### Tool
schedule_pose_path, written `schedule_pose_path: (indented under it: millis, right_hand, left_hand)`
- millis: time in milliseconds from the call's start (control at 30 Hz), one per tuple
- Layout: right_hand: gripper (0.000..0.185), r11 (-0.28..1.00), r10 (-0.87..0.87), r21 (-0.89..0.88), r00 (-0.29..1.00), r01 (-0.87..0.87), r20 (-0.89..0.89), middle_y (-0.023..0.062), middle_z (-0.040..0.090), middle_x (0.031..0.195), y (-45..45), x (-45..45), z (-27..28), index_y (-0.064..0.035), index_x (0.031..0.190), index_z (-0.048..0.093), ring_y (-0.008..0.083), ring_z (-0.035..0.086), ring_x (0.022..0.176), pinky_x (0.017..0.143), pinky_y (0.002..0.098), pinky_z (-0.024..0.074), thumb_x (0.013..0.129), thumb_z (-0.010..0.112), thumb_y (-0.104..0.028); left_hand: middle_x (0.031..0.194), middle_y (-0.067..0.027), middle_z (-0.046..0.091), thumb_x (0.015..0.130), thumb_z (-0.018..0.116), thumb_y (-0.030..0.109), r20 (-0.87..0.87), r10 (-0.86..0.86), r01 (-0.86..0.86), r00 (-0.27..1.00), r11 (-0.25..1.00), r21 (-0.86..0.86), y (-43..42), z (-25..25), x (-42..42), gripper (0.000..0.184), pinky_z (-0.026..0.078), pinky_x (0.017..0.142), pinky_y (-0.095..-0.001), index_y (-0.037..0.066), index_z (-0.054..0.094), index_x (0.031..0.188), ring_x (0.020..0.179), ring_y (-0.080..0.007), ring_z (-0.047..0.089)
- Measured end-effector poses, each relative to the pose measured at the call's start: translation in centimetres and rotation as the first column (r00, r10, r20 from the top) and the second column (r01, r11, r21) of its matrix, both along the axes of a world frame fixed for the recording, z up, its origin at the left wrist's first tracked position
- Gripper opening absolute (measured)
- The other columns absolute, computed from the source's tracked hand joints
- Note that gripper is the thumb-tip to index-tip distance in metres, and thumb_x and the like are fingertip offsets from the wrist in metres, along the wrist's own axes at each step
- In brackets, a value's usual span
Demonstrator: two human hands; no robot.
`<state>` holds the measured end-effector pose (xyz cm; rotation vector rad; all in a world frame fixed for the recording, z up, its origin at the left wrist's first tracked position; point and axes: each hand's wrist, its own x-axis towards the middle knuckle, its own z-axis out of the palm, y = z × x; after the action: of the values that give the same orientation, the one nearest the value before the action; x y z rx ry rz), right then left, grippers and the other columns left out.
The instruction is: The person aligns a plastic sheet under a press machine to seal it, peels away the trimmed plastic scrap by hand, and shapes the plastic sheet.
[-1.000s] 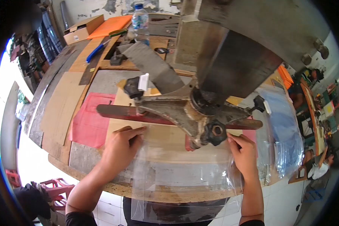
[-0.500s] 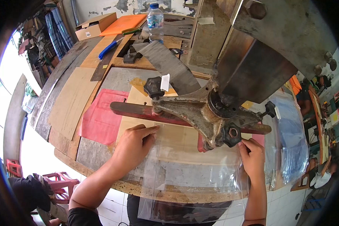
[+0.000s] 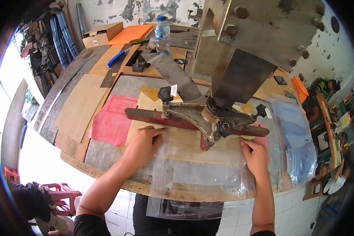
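Observation:
A clear plastic sheet [image 3: 208, 179] lies across the front of the work table and hangs over its near edge. My left hand [image 3: 144, 143] has thumb and fingers pinched on the sheet's far left corner, just in front of the press bar. At the far right corner, my right hand [image 3: 255, 153] pinches the sheet's edge. Above and behind the sheet is the press head [image 3: 196, 118], with black knobs and a long bar [image 3: 153, 116] with a reddish lower side. A tan board [image 3: 185, 147] shows through the sheet.
Red plastic pieces [image 3: 111, 118] lie left of the press. Stacked clear bluish plastic [image 3: 297, 137] is at the right. Farther back are a water bottle [image 3: 162, 35], a blue-handled tool [image 3: 117, 59] and a cardboard box [image 3: 102, 34]. People sit at left and right.
The view has shifted, showing more wall at the upper right. Both hands keep their pinch on the sheet. My right hand now appears clear of the knob it was beside.

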<state>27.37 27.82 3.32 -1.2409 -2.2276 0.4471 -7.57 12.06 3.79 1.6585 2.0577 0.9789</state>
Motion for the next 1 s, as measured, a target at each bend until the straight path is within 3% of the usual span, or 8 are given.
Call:
schedule_pose_path:
  millis: [200, 267, 367, 433, 500, 567, 667, 1000]
  right_hand:
    - [0.024, 0.997, 0.062, 0.053, 0.997, -0.06, -0.045, 0.0164, 0.074, 0.101, -0.2, 1.0, -1.0, -0.0067, 0.117, 0.077, 0.033, 0.07, 0.085, 0.076, 0.0389, 0.0537, 0.098, 0.069, -0.018]
    - [0.024, 0.998, 0.063, 0.004, 0.995, -0.063, -0.072, 0.0162, 0.073, 0.102, -1.6, 1.0, 0.3, -0.0069, 0.118, 0.077, 0.0317, 0.069, 0.084, 0.076, 0.0379, 0.0535, 0.099, 0.068, -0.019]
    - [0.025, 0.995, 0.033, -0.098, 0.999, -0.029, 0.036, 0.0149, 0.071, 0.105, -3.4, 1.9, 1.7, -0.0072, 0.121, 0.076, 0.0271, 0.067, 0.085, 0.077, 0.0356, 0.0529, 0.1, 0.067, -0.019]
    - [0.026, 0.998, 0.058, -0.023, 0.989, -0.062, -0.135, 0.015, 0.07, 0.106, -5.2, 2.7, 0.9, -0.0072, 0.122, 0.076, 0.0272, 0.067, 0.09, 0.077, 0.0361, 0.0532, 0.102, 0.066, -0.019]
    - [0.026, 0.998, 0.068, 0.012, 0.984, -0.067, -0.167, 0.0149, 0.07, 0.113, -6.1, 4.0, -0.6, -0.0051, 0.123, 0.075, 0.0276, 0.068, 0.102, 0.086, 0.036, 0.0535, 0.103, 0.064, -0.017]
    - [0.026, 0.999, 0.039, -0.005, 0.926, -0.044, -0.375, 0.0143, 0.071, 0.118, -6.6, 4.6, -1.7, -0.0013, 0.121, 0.075, 0.0272, 0.067, 0.111, 0.095, 0.0354, 0.0514, 0.105, 0.06, -0.016]
    - [0.028, 0.995, -0.042, -0.104, 0.896, -0.004, -0.441, 0.0134, 0.072, 0.122, -7.4, 4.4, -0.8, 0.0019, 0.118, 0.074, 0.0254, 0.067, 0.116, 0.101, 0.0352, 0.0491, 0.107, 0.056, -0.017]
    - [0.03, 0.998, -0.06, -0.057, 0.867, 0.036, -0.495, 0.0146, 0.075, 0.116, -7.6, 4.8, -1.0, 0.0031, 0.112, 0.074, 0.0262, 0.069, 0.11, 0.097, 0.036, 0.0514, 0.108, 0.052, -0.017]
  left_hand:
    - [0.095, -0.0234, 0.07, 0.094, 0.065, 0.013, -0.047, -0.052, 0.062, 0.998, 0.967, 0.249, -0.9, -1.5, -0.3, 0.029, 0.053, 0.082, -0.0479, 0.003, 0.075, 0.12, 0.09, -0.0431, 0.067]
    - [0.096, -0.0206, 0.07, 0.094, 0.067, 0.013, -0.088, -0.07, 0.075, 0.994, 0.996, 0.058, -1.9, -1.4, -0.4, 0.028, 0.054, 0.082, -0.0461, 0.004, 0.076, 0.119, 0.091, -0.0404, 0.067]
    - [0.099, -0.0168, 0.07, 0.092, 0.069, 0.011, -0.138, -0.077, 0.081, 0.987, 0.996, 0.023, -4.4, 0.1, 0.6, 0.027, 0.055, 0.083, -0.043, 0.005, 0.076, 0.118, 0.095, -0.0358, 0.069]
    - [0.1, -0.0151, 0.07, 0.091, 0.071, 0.01, -0.054, -0.054, 0.059, 0.997, 0.994, 0.094, -6.4, 0.3, 1.1, 0.027, 0.054, 0.084, -0.0417, 0.004, 0.077, 0.117, 0.096, -0.0337, 0.069]
    - [0.102, -0.0133, 0.07, 0.09, 0.073, 0.009, 0.032, -0.035, 0.029, 0.999, 0.987, 0.156, -8.3, -0.2, 1.4, 0.026, 0.054, 0.086, -0.0405, 0.004, 0.077, 0.116, 0.098, -0.0316, 0.069]
    - [0.105, -0.012, 0.071, 0.088, 0.074, 0.007, 0.054, -0.029, 0.014, 0.998, 0.965, 0.262, -9.6, -0.8, 1.5, 0.026, 0.053, 0.087, -0.0396, 0.003, 0.077, 0.114, 0.096, -0.0302, 0.068]
    - [0.108, -0.0112, 0.072, 0.088, 0.074, 0.008, 0.056, 0.031, -0.046, 0.998, 0.959, 0.278, -9.9, -0.8, 2.0, 0.024, 0.053, 0.083, -0.0387, 0.003, 0.077, 0.111, 0.094, -0.03, 0.068]
    - [0.109, -0.0115, 0.073, 0.089, 0.073, 0.009, 0.103, 0.09, -0.108, 0.991, 0.977, 0.185, -10.0, -0.3, 2.2, 0.022, 0.054, 0.081, -0.0386, 0.002, 0.077, 0.11, 0.094, -0.031, 0.068]
